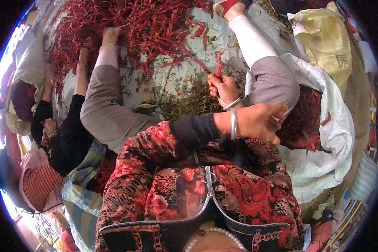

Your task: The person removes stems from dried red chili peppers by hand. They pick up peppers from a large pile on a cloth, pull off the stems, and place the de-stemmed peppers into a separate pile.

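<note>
My right hand (223, 88) grips a dried red chili pepper (219, 64) that points up from the fist. Close by the fingers is the end of another long chili (201, 65); whether it is held cannot be made out. My left arm crosses over the right wrist, and my left hand (255, 121) is slightly blurred, palm down with its fingers apart, beside the mouth of a white woven sack (335, 126). No chili shows in that hand. Inside the sack lie dark red chilies (305, 123). A metal bangle is on each wrist.
Between my spread legs, a pile of red chilies (154, 31) covers the pale sheet (176, 74), with loose stems (182, 102) nearer me. A yellowish sack (324, 41) stands far right. Another person's legs (70, 110) and a checked bag (78, 195) are on the left.
</note>
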Action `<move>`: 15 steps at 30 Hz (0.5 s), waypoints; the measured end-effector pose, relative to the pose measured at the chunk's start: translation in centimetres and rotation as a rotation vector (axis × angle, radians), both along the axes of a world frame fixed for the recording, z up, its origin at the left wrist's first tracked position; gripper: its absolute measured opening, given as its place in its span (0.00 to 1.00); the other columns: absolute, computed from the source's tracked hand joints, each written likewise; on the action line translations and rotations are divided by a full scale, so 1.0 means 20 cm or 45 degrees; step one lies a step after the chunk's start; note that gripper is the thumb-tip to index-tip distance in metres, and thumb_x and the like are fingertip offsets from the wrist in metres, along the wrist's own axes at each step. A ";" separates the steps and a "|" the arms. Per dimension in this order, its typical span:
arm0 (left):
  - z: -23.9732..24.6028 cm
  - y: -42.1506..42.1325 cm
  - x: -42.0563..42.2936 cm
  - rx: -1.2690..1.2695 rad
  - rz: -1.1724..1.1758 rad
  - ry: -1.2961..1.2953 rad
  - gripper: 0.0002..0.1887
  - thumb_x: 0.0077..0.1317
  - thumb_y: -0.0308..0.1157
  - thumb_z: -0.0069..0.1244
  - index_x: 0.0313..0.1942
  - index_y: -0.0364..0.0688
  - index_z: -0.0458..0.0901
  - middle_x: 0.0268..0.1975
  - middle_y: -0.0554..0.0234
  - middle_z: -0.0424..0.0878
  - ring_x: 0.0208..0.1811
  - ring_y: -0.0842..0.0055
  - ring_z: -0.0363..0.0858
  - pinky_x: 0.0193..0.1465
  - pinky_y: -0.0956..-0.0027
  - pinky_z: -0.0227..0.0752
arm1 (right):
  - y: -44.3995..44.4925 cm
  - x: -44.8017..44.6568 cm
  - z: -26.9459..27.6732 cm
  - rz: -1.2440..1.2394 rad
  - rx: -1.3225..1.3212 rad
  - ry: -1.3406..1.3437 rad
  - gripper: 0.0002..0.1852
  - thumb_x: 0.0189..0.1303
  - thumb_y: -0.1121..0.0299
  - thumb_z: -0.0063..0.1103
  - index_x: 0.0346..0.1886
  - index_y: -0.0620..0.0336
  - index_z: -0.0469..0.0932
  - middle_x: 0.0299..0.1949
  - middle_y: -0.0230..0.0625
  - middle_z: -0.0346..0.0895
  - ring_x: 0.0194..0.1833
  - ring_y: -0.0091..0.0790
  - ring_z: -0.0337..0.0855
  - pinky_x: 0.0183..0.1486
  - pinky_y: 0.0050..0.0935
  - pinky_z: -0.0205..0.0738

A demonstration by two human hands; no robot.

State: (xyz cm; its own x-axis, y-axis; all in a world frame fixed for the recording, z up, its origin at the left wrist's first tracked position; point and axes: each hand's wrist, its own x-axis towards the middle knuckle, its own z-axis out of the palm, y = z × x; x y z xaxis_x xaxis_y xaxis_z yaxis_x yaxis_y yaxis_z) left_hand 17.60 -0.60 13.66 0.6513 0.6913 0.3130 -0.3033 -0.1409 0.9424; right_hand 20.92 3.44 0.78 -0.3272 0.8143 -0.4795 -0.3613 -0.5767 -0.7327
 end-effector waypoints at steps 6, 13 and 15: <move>-0.53 0.27 -0.63 -0.209 0.905 0.724 0.10 0.57 0.25 0.52 0.40 0.34 0.79 0.35 0.62 0.82 0.35 0.79 0.79 0.41 0.75 0.72 | 0.08 0.06 -0.03 -0.461 0.076 -0.146 0.04 0.58 0.71 0.58 0.31 0.58 0.73 0.16 0.22 0.62 0.15 0.18 0.59 0.16 0.19 0.52; -0.91 0.36 -0.74 0.403 0.999 1.404 0.17 0.53 0.29 0.49 0.45 0.51 0.77 0.37 0.55 0.73 0.43 0.57 0.71 0.40 0.58 0.71 | 0.12 0.03 -0.02 -0.284 0.086 -0.028 0.05 0.57 0.70 0.59 0.31 0.58 0.74 0.15 0.22 0.62 0.13 0.16 0.58 0.15 0.19 0.52; -0.99 0.51 -0.70 0.608 1.058 1.661 0.15 0.52 0.29 0.49 0.41 0.53 0.79 0.37 0.55 0.72 0.43 0.57 0.71 0.39 0.59 0.72 | 0.12 0.03 0.02 -0.260 0.086 -0.073 0.04 0.58 0.70 0.58 0.32 0.57 0.74 0.15 0.21 0.59 0.14 0.16 0.56 0.16 0.19 0.50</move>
State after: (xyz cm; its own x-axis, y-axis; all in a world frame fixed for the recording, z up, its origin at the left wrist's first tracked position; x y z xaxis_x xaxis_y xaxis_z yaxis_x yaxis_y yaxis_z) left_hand 3.55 9.60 -6.14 0.1473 0.9770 0.1540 0.9321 -0.1892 0.3088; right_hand 21.49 5.75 1.11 -0.1263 0.8917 -0.4347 -0.4224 -0.4448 -0.7898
